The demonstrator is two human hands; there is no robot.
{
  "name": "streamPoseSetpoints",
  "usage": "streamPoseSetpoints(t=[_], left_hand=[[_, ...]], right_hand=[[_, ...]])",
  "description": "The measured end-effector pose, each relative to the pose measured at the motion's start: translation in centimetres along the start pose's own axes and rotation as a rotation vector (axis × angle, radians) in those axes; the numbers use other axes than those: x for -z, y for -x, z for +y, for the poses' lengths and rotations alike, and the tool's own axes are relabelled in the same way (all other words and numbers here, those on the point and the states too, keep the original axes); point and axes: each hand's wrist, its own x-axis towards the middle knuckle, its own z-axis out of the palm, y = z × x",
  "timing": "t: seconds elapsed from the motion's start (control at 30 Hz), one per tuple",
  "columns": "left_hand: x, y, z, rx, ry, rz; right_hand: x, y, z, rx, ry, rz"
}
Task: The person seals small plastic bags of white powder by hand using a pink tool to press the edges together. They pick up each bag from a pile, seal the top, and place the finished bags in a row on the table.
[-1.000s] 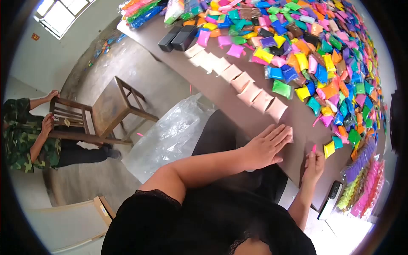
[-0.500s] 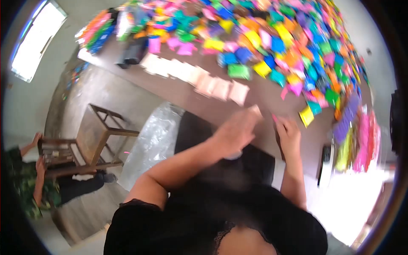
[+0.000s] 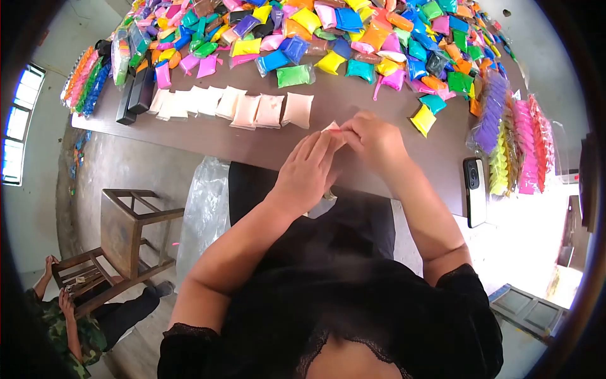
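Note:
My left hand (image 3: 303,169) is closed round a small pale pink packet (image 3: 331,127), whose top corner shows above the fingers. My right hand (image 3: 379,139) meets it there, thumb and fingers pinched at the packet's edge. A thin bright pink piece (image 3: 336,130) shows at the right fingertips; too little of it is visible to tell its kind. Just beyond my hands, a row of pale pink packets (image 3: 268,110) lies on the brown table (image 3: 208,139), several of them overlapping.
A heap of colourful packets (image 3: 353,38) covers the table's far side. Bagged rolls of purple, yellow and pink pieces (image 3: 492,114) lie at right, near a phone (image 3: 473,189). Black boxes (image 3: 142,88) stand at left. Beyond a wooden chair (image 3: 123,243), a person (image 3: 69,322) grips its slats.
My hands, apart before, have come together over the table edge at the pale packet. My right hand has brought the pink piece up against it. The camera view has shifted.

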Motion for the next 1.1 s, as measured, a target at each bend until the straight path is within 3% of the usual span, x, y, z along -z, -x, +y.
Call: streamPoseSetpoints(t=[0.17, 0.3, 0.47, 0.53, 0.77, 1.1], left_hand=[[0.5, -0.5, -0.2, 0.003, 0.029, -0.017], [0.6, -1.9, -0.9, 0.004, 0.092, -0.100], [0.2, -5.3, -1.4, 0.008, -0.127, 0.139], [0.1, -4.8, -1.6, 0.003, -0.097, 0.126], [1.2, 1.1, -0.6, -0.092, 0.008, 0.211], [0.2, -1.2, -0.8, 0.042, -0.008, 0.029]], right_hand=[[-0.4, -1.3, 2.8, -0.059, -0.061, 0.025], [-1.3, -0.8, 3.8, -0.173, -0.271, 0.203], [-1.4, -0.7, 3.3, -0.292, -0.363, 0.259], [-1.5, -0.2, 3.3, -0.211, -0.360, 0.333], [-1.1, -0.7, 3.1, -0.251, -0.401, 0.330], [-1.1, -0.3, 3.6, -0.262, -0.466, 0.329]])
